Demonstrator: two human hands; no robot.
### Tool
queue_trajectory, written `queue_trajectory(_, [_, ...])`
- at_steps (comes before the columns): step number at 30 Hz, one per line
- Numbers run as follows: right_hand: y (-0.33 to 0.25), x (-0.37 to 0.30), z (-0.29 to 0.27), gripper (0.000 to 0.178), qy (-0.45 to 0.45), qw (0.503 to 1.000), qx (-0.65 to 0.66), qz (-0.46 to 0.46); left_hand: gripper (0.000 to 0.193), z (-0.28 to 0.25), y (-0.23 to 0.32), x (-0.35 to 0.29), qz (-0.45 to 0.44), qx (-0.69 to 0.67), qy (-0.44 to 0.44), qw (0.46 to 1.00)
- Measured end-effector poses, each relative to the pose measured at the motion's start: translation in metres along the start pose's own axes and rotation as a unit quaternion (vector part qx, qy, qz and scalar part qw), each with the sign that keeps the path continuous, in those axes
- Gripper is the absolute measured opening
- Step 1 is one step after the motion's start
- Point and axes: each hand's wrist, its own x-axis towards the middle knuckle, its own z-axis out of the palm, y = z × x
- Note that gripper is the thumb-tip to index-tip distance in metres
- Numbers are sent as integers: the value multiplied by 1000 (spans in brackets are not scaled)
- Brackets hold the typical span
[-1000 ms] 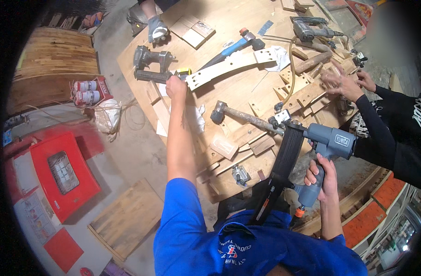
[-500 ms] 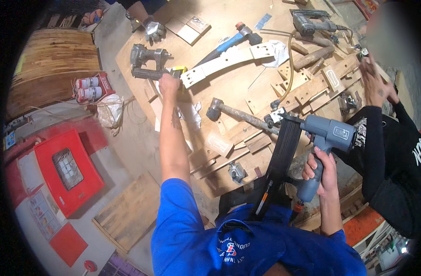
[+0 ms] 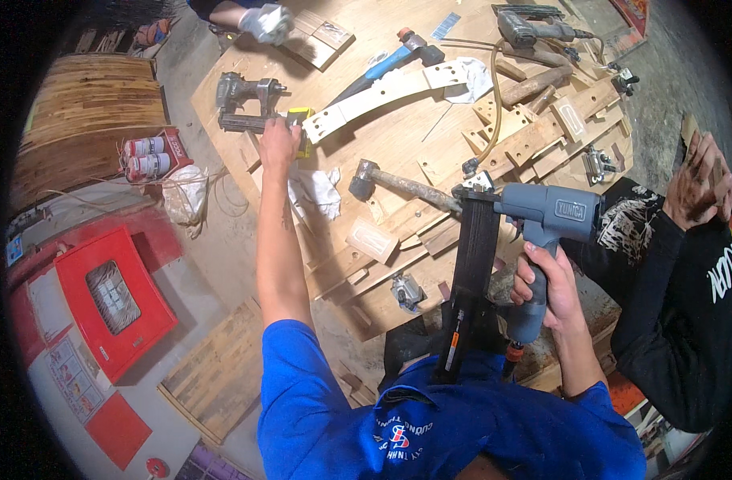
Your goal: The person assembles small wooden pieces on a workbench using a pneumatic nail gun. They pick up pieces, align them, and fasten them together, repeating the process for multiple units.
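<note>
My right hand point(image 3: 551, 282) is wrapped round the handle of a grey pneumatic nail gun point(image 3: 548, 210), held upright in front of my chest with its long black magazine to the left. My left arm stretches across the table. My left hand point(image 3: 279, 146) is closed at the table's left side, its fingertips hidden. It lies against the magazine end of a smaller dark nail gun point(image 3: 250, 98) and beside a yellow-and-black box point(image 3: 300, 132). Right of the box is a curved pale wooden slat with holes point(image 3: 382, 98).
On the wooden table point(image 3: 418, 52) lie a mallet point(image 3: 406, 186), a blue-handled hammer point(image 3: 382, 70), a wooden jig with clamps point(image 3: 534, 144), rags and another nail gun point(image 3: 526, 30). A co-worker's gloved hand point(image 3: 268, 24) is at the far side; another person's hands point(image 3: 702, 180) are at the right.
The nail gun in my right hand has shifted slightly left in view. The gloved hand has moved toward the wood blocks. The person at the right has drawn their hands back from the table.
</note>
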Motion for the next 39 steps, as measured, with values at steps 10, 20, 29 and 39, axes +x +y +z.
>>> queue_trajectory(10, [20,-50,17,14,-16,998,9,-58,35,-92,21,-104,-79,-567,-59,818])
queue_trajectory(20, [34,-127,67,21,-49,961,-49,-268,23,-252,181,-291,-2,-635,-54,771])
queue_trajectory(29, [57,-131,68,17,-147,953,131,-230,22,-250,214,-309,102,-446,99,884])
queue_trajectory(39, [81,-129,51,12,-131,950,162,-232,6,-225,225,-329,253,-166,224,926])
